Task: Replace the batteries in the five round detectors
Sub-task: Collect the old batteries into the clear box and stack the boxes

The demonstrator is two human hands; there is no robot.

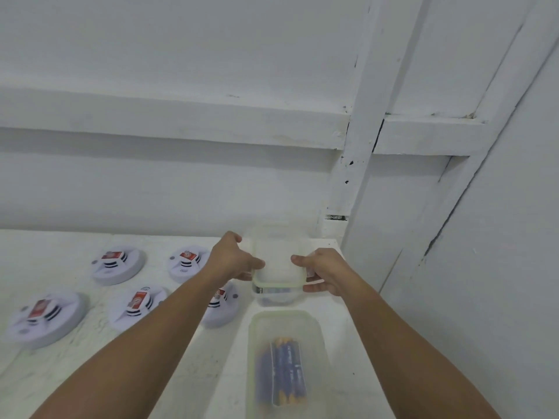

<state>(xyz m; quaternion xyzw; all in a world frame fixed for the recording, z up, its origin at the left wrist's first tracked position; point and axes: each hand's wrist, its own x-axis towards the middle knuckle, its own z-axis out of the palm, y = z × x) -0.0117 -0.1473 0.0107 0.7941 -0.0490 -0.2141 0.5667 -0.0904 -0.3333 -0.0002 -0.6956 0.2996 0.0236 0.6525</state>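
Clear plastic box (276,294), far right of desk (60,246): our left hand (234,261) and right hand (328,275) grip its lid (278,269). We judge: opening step; next, lift evenly.

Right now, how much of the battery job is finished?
Nothing looks finished yet. All five detectors lie on the table, each showing a red-labelled part. In hand: the left hand and right hand grip the lid of the far box. Left: the blue batteries sit in the near box, so every swap seems still to come.
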